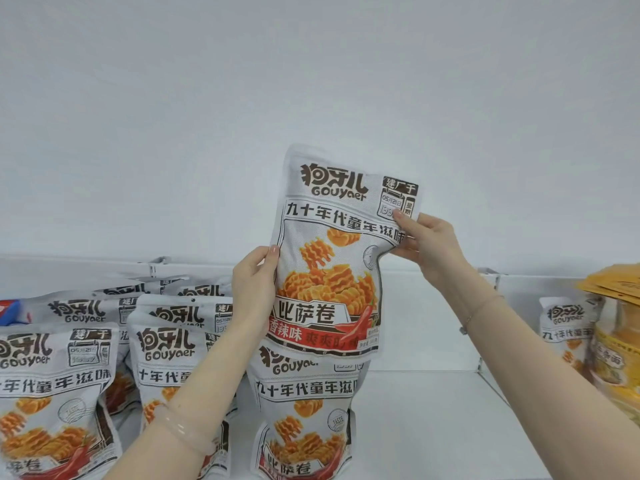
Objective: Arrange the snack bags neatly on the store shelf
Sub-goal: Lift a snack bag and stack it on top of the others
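Bare shelf (415,410) lay right of your rows | your left grip (254,289) and right grip (431,247) pinched the raised snack bag (332,258) by its side edges.

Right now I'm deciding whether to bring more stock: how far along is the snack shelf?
Partly done. Done: grey Gouyaer bags stand in rows at the left, one more in the middle. In hand: the left hand and right hand hold a raised bag. Left: bare shelf on the right, beside yellow packs.
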